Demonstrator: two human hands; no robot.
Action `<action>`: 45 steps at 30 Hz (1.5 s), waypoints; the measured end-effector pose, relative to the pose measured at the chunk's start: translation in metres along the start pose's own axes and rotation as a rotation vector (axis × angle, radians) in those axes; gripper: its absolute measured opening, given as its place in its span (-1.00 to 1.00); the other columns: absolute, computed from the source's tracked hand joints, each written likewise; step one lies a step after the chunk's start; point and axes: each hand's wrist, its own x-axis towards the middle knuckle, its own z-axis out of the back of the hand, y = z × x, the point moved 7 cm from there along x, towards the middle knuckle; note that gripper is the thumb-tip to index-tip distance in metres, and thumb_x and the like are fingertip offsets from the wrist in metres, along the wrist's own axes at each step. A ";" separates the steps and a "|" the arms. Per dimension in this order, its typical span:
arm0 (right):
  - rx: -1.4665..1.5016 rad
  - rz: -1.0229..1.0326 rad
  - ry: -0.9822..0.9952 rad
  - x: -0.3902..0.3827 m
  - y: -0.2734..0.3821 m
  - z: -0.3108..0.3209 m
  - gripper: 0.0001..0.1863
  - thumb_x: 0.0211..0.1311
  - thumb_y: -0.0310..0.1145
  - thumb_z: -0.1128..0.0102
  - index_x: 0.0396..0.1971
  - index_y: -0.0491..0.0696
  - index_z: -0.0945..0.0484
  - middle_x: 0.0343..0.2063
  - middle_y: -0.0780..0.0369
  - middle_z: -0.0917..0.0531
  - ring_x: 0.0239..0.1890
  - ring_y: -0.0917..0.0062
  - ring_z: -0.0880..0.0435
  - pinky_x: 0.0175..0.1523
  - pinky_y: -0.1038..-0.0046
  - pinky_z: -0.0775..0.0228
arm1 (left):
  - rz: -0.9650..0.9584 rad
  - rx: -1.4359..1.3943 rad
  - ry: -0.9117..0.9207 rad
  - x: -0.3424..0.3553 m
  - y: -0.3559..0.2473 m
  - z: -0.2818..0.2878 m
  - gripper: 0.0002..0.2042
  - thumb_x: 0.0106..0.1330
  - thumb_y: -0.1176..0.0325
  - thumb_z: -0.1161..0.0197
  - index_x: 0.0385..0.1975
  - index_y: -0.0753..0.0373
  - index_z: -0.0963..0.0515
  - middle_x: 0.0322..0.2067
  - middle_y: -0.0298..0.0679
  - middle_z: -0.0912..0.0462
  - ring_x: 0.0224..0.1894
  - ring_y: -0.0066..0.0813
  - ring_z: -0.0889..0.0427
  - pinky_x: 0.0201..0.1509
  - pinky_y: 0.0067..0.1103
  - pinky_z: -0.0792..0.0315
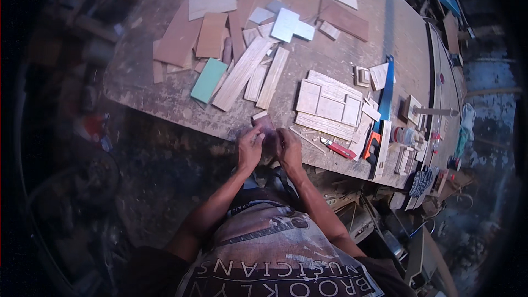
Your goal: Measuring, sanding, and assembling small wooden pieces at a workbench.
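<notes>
At the near edge of the workbench, a reddish-brown sheet that looks like sandpaper lies between my hands. A small pale wood piece shows at its far end; how the two meet is unclear. My left hand is closed, with its fingers on the left side of the sheet. On the right side my right hand has bent fingers pressed together; what they pinch is hidden. Just right of my hands sits a flat assembly of pale wood strips and panels. A red utility knife lies in front of it.
Loose boards lie farther back, including a green block and a light-blue piece. To the right are a handsaw with a blue blade and orange handle, a glue-like bottle, and a dark patterned cloth. The workbench ends before my body.
</notes>
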 end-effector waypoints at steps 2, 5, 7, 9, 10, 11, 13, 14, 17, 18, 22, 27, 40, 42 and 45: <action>-0.190 0.076 0.083 0.014 0.006 -0.013 -0.87 0.24 -0.45 -0.21 -0.29 -0.19 -0.58 -0.37 -0.05 -0.63 -0.31 -0.01 -0.64 -0.23 0.16 -0.50 | -0.582 0.604 -0.158 -0.003 -0.037 0.004 -0.53 0.14 0.39 -0.43 0.11 0.18 -0.58 -0.08 -0.11 -0.55 -0.01 -0.15 -0.51 0.08 -0.35 -0.40; -0.165 0.060 0.151 0.024 -0.006 -0.030 -0.86 0.17 -0.43 -0.23 -0.34 -0.19 -0.58 -0.37 -0.06 -0.64 -0.27 -0.02 -0.64 -0.20 0.13 -0.49 | -0.521 0.678 -0.118 0.005 -0.029 0.003 -0.41 0.02 0.43 -0.45 0.16 0.08 -0.55 -0.09 -0.10 -0.51 0.00 -0.08 -0.45 0.13 -0.28 -0.33; -0.146 0.038 0.185 0.028 -0.010 -0.037 -0.85 0.17 -0.42 -0.23 -0.34 -0.19 -0.58 -0.37 -0.06 -0.64 -0.27 -0.01 -0.64 -0.20 0.14 -0.50 | -0.555 0.763 -0.116 0.004 -0.031 0.001 -0.40 -0.01 0.46 -0.43 0.16 0.05 -0.56 -0.10 -0.19 -0.52 -0.01 -0.12 -0.45 0.12 -0.29 -0.32; -0.085 -0.030 0.161 0.034 -0.012 -0.038 -0.82 0.13 -0.38 -0.30 -0.35 -0.18 -0.66 -0.37 -0.06 -0.68 -0.28 0.08 -0.72 -0.16 0.26 -0.56 | -0.534 0.748 -0.133 0.004 -0.031 0.005 -0.41 -0.01 0.46 -0.42 0.15 0.04 -0.57 -0.10 -0.19 -0.53 -0.01 -0.12 -0.45 0.12 -0.29 -0.32; -0.091 -0.027 0.171 0.036 -0.014 -0.040 -0.82 0.13 -0.38 -0.30 -0.35 -0.18 -0.66 -0.37 -0.06 -0.68 -0.28 0.08 -0.72 -0.16 0.26 -0.56 | -0.533 0.736 -0.136 0.006 -0.031 0.005 -0.42 0.00 0.46 -0.42 0.14 0.04 -0.57 -0.11 -0.19 -0.53 -0.01 -0.12 -0.45 0.12 -0.28 -0.32; -0.124 0.018 0.180 0.037 -0.014 -0.041 -0.82 0.16 -0.38 -0.28 -0.33 -0.18 -0.65 -0.38 -0.06 -0.68 -0.29 0.05 -0.71 -0.18 0.22 -0.55 | -0.539 0.747 -0.129 0.006 -0.031 0.004 -0.46 0.02 0.44 -0.40 0.11 0.05 -0.59 -0.12 -0.20 -0.53 -0.02 -0.13 -0.45 0.12 -0.29 -0.32; -0.158 0.065 0.197 0.038 -0.009 -0.044 -0.82 0.19 -0.37 -0.25 -0.32 -0.18 -0.64 -0.38 -0.06 -0.67 -0.30 0.03 -0.69 -0.20 0.18 -0.54 | -0.558 0.743 -0.137 0.009 -0.031 0.004 -0.48 0.04 0.42 -0.39 0.10 0.06 -0.60 -0.12 -0.21 -0.54 -0.02 -0.13 -0.45 0.11 -0.29 -0.32; -0.266 0.056 0.238 0.037 -0.007 -0.049 -0.82 0.22 -0.36 -0.21 -0.31 -0.18 -0.61 -0.38 -0.06 -0.66 -0.31 -0.01 -0.67 -0.22 0.13 -0.52 | -0.584 0.745 -0.140 0.008 -0.030 0.004 -0.51 0.05 0.41 -0.38 0.09 0.06 -0.61 -0.13 -0.21 -0.54 -0.03 -0.13 -0.45 0.11 -0.29 -0.32; -0.370 0.078 0.266 0.032 -0.002 -0.056 -0.81 0.28 -0.34 -0.14 -0.30 -0.18 -0.57 -0.38 -0.07 -0.64 -0.33 -0.06 -0.64 -0.24 0.04 -0.47 | -0.600 0.735 -0.160 0.006 -0.030 0.004 -0.55 0.08 0.39 -0.37 0.06 0.07 -0.62 -0.12 -0.22 -0.56 -0.04 -0.13 -0.45 0.11 -0.31 -0.33; -0.363 0.104 0.252 0.031 0.000 -0.056 -0.81 0.30 -0.34 -0.11 -0.31 -0.18 -0.54 -0.38 -0.07 -0.62 -0.33 -0.09 -0.62 -0.25 0.00 -0.45 | -0.601 0.732 -0.165 0.008 -0.030 0.004 -0.55 0.08 0.39 -0.37 0.06 0.07 -0.62 -0.12 -0.22 -0.56 -0.04 -0.13 -0.45 0.11 -0.31 -0.33; -0.340 0.097 0.234 0.034 0.004 -0.056 -0.82 0.29 -0.34 -0.12 -0.34 -0.17 -0.54 -0.40 -0.07 -0.61 -0.34 -0.08 -0.62 -0.26 0.01 -0.45 | -0.566 0.719 -0.181 0.006 -0.031 0.005 -0.58 0.09 0.39 -0.35 0.03 0.08 -0.63 -0.11 -0.20 -0.58 -0.04 -0.13 -0.46 0.11 -0.34 -0.34; -0.362 0.144 0.238 0.040 -0.002 -0.056 -0.82 0.23 -0.38 -0.15 -0.25 -0.18 -0.53 -0.42 -0.10 -0.61 -0.37 -0.08 -0.63 -0.30 0.03 -0.48 | -0.580 0.746 -0.170 0.005 -0.035 0.001 -0.58 0.07 0.42 -0.35 0.01 0.07 -0.64 -0.10 -0.22 -0.59 -0.04 -0.12 -0.47 0.12 -0.32 -0.33; -0.365 0.108 0.268 0.021 -0.006 -0.056 -0.81 0.27 -0.38 -0.12 -0.40 -0.22 -0.54 -0.44 -0.13 -0.60 -0.37 -0.09 -0.61 -0.30 0.04 -0.44 | -0.617 0.733 -0.192 0.000 -0.033 0.007 -0.62 0.10 0.39 -0.35 -0.01 0.05 -0.64 -0.16 -0.24 -0.58 -0.03 -0.13 -0.46 0.10 -0.29 -0.35; -0.342 0.118 0.240 0.035 -0.004 -0.058 -0.81 0.26 -0.38 -0.13 -0.39 -0.23 -0.55 -0.44 -0.14 -0.60 -0.39 -0.10 -0.61 -0.31 0.04 -0.44 | -0.612 0.740 -0.185 0.003 -0.035 0.004 -0.64 0.11 0.39 -0.34 -0.03 0.06 -0.65 -0.15 -0.22 -0.58 -0.02 -0.13 -0.46 0.11 -0.29 -0.35; -0.261 0.222 0.170 0.048 0.011 -0.056 -0.81 0.24 -0.37 -0.16 -0.39 -0.22 -0.54 -0.47 -0.12 -0.60 -0.43 -0.09 -0.61 -0.34 0.03 -0.44 | -0.521 0.774 -0.166 0.008 -0.032 0.004 -0.61 0.09 0.41 -0.36 -0.02 0.04 -0.67 -0.10 -0.24 -0.58 0.02 -0.14 -0.46 0.15 -0.31 -0.33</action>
